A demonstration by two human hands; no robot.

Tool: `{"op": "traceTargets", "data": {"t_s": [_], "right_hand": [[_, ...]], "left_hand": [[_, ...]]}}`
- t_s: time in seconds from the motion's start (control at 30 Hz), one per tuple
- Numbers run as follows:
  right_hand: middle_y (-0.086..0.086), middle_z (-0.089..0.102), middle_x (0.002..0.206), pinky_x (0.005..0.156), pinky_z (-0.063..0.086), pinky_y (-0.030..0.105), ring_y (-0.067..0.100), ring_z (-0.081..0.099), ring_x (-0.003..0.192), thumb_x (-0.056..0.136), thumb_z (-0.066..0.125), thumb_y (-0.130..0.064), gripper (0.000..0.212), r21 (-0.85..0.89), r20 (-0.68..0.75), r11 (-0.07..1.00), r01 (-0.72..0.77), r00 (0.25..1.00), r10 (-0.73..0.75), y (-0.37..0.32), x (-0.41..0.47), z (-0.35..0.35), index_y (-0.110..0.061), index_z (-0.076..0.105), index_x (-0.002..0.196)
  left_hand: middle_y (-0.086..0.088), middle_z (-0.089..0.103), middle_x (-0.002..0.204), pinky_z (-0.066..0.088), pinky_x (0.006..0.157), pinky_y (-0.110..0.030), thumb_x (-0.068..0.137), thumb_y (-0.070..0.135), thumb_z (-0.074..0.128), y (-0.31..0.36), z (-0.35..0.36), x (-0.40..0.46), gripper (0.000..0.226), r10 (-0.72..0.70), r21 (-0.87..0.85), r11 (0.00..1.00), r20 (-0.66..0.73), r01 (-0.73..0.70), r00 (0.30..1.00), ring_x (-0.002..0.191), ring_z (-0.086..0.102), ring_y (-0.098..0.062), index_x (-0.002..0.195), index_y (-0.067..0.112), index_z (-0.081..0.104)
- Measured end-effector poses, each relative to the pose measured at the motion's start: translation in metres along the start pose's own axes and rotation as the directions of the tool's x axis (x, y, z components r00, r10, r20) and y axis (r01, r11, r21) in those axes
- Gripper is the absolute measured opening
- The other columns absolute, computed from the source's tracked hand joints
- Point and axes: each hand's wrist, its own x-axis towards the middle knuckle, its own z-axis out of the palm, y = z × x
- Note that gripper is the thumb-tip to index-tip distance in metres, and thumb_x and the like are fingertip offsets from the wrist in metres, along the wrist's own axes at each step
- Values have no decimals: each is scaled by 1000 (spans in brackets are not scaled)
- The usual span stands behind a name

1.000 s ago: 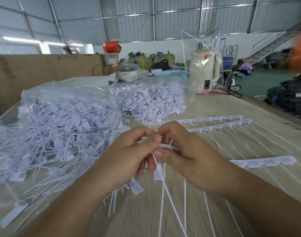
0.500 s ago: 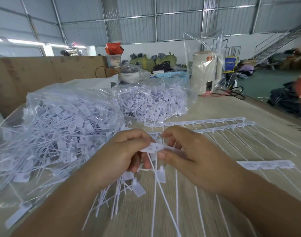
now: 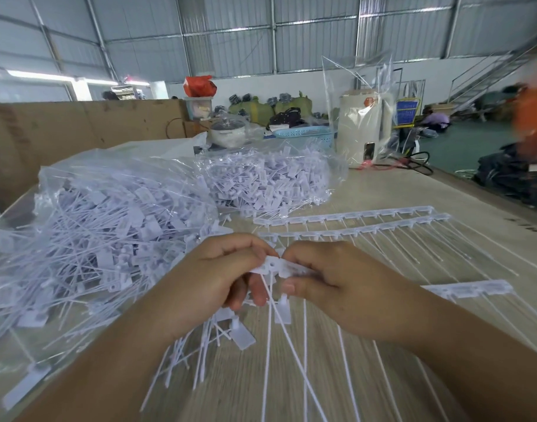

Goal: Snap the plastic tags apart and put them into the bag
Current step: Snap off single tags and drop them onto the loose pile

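Two hands (image 3: pixel 218 278) (image 3: pixel 337 284), two bags (image 3: pixel 87 226) (image 3: pixel 270 178)

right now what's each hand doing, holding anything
Left hand: pinching one end of the tag strip, snapped-off tags bunched beneath.
Right hand: pinching the strip's other end.

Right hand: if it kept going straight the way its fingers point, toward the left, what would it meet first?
Probably the left hand. The right hand points left across the tag strip that both pinch, fingertips nearly touching; beyond lies the near bag. Depth is uncertain.
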Motion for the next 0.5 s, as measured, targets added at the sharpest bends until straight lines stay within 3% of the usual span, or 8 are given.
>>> {"op": "traceTargets", "data": {"t_s": [0.13, 0.27, 0.33, 0.4, 0.5], "right_hand": [[-15, 50, 65, 55, 34, 16, 3, 48, 61, 91, 64, -28, 13, -1, 20, 999, 49, 999, -49, -1, 0, -4, -26, 57, 81], [-4, 54, 67, 59, 41, 27, 10, 53, 64, 92, 63, -29, 19, -27, 69, 994, 102, 993, -100, -2, -2, -5, -16, 60, 78], [-2, 55, 67, 59, 41, 27, 12, 54, 63, 92, 62, -29, 19, -30, 77, 994, 105, 992, -102, -3, -3, -5, -14, 62, 79], [-4, 55, 66, 58, 40, 25, 11, 53, 63, 91, 63, -28, 16, -28, 59, 994, 103, 993, -102, -3, -4, -5, -16, 63, 81], [-10, 53, 65, 56, 37, 22, 5, 52, 63, 91, 61, -32, 14, -67, -8, 994, 86, 996, -86, -5, -4, -5, -23, 58, 82]], "left_hand": [[0, 67, 58, 42, 48, -19, 84, 37, 71, 0, 0, -3, 9, -7, 120, 993, 38, 2, 999, 46, 52, -9, 87, 29, 70], [5, 63, 50, 39, 50, -19, 90, 31, 65, 5, 2, -5, 11, -100, 155, 985, 128, 79, 987, 45, 51, -6, 81, 25, 69], [6, 63, 50, 38, 51, -20, 86, 42, 63, 8, 3, -6, 18, -135, 156, 982, 165, 109, 977, 45, 52, -4, 79, 26, 70], [5, 64, 51, 37, 50, -19, 77, 53, 60, 9, 4, -7, 28, -126, 150, 984, 167, 101, 978, 45, 52, -4, 76, 27, 70], [1, 66, 54, 38, 48, -16, 77, 53, 58, 8, 7, -5, 30, -62, 108, 993, 103, 51, 993, 44, 52, -7, 74, 26, 70]]}}
